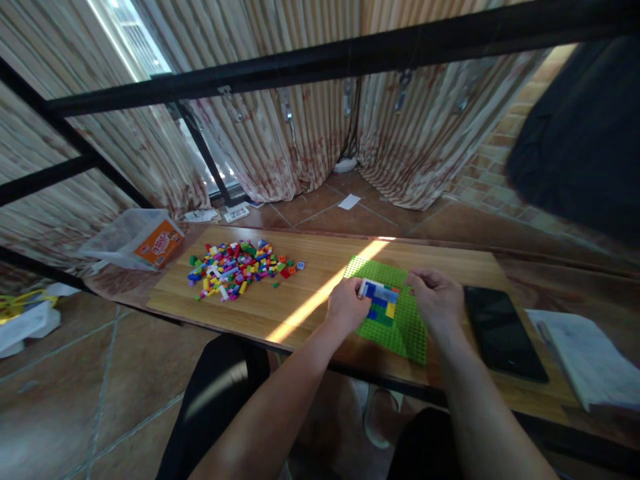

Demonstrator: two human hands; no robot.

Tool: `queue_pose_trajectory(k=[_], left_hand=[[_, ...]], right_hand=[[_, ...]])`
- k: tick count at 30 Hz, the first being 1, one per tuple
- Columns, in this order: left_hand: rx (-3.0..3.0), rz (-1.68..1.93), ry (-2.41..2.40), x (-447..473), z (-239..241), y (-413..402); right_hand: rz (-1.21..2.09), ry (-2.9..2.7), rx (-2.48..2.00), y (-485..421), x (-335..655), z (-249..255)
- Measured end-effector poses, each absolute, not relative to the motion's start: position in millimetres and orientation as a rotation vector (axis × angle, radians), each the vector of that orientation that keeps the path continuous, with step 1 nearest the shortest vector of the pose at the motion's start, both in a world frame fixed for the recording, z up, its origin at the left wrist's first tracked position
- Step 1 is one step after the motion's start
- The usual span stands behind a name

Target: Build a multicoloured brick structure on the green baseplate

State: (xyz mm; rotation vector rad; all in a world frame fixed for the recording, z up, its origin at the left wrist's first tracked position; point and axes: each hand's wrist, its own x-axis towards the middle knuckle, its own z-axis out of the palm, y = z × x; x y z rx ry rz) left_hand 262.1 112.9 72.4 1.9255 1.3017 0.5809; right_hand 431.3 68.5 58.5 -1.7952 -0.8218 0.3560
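A green studded baseplate (pixel 414 333) lies on the wooden tabletop in front of me. On it stands a low build of toy bricks (pixel 383 301) in blue, white, yellow, green and a little orange. My left hand (pixel 349 303) is closed at the build's left side, thumb and fingers gripping its edge beside the white bricks. Over the baseplate's right edge, my right hand (pixel 437 293) is closed in a pinch, apart from the build. Whatever may be between those fingertips is hidden.
A loose heap of colourful bricks (pixel 237 267) spreads over the table's left part. Beyond it is a clear plastic box (pixel 125 233) with an orange label. A black tablet (pixel 504 332) and white papers (pixel 590 357) lie at the right. A dark metal bar (pixel 300 63) crosses above.
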Motion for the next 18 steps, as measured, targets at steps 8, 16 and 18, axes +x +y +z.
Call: queue_pose_trajectory(k=[8,16,18], left_hand=[[2.175,0.413,1.012,228.7,82.2,130.9],[2.285,0.56,0.808,241.7,64.3,126.8],[2.268,0.673,0.889,241.6,58.7,118.7]], right_hand=[[0.381,-1.103,-1.912,63.1,422.4,68.2],[0.491,-1.337,-2.004,68.6,419.1,65.4],[0.482,-1.354,-2.023,68.9,420.7,62.5]])
